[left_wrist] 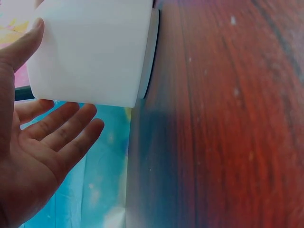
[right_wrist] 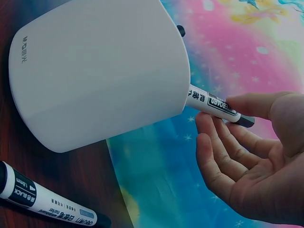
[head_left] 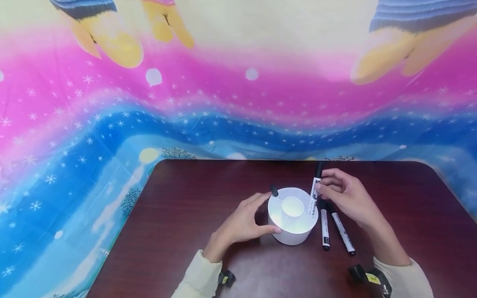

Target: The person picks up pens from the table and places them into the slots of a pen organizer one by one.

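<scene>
A round white pen holder [head_left: 292, 238] with an inner ring stands on the table. My left hand [head_left: 242, 219] holds its left side, thumb toward the near side and fingers toward the back; in the left wrist view the fingers [left_wrist: 78, 135] are only slightly bent. Between thumb and fingertips my right hand [head_left: 350, 198] pinches a whiteboard marker [right_wrist: 213, 104], white with a black end. Tilted, its lower part is inside the holder's outer section on the right. The black end of another pen [head_left: 274, 190] sticks up at the holder's back left.
Two more whiteboard markers, one [head_left: 325, 227] nearer the holder and one [head_left: 343, 234] farther right, lie on the dark red-brown table [head_left: 179, 231]. A colourful curtain [head_left: 238, 103] hangs behind the table's back edge.
</scene>
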Motion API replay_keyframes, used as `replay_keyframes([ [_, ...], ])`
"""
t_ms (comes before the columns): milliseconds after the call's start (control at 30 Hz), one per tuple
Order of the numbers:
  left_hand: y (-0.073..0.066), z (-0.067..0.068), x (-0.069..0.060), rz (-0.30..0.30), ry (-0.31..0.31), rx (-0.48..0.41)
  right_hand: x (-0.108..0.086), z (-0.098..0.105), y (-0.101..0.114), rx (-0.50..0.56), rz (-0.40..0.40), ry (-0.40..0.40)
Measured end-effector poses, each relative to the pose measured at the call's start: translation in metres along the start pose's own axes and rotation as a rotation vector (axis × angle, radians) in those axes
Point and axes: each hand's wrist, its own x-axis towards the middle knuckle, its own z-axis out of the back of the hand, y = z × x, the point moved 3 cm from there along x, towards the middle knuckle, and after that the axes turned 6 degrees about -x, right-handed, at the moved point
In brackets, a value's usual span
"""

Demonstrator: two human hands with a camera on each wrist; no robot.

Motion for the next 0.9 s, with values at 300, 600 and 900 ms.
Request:
replay_keyframes([
  [300,-0.002,0.001,-0.001,-0.025,-0.003,0.011,-0.001,-0.004,0.0,-0.037,0.009,0.014],
  [600,-0.002,0.002,-0.001,-0.004,-0.004,-0.003,0.001,-0.011,-0.001,-0.145,-0.011,0.03],
  [900,-0.005,0.001,-0.001,-0.001,0.002,-0.005,-0.001,-0.012,0.0,-0.191,0.012,0.035],
])
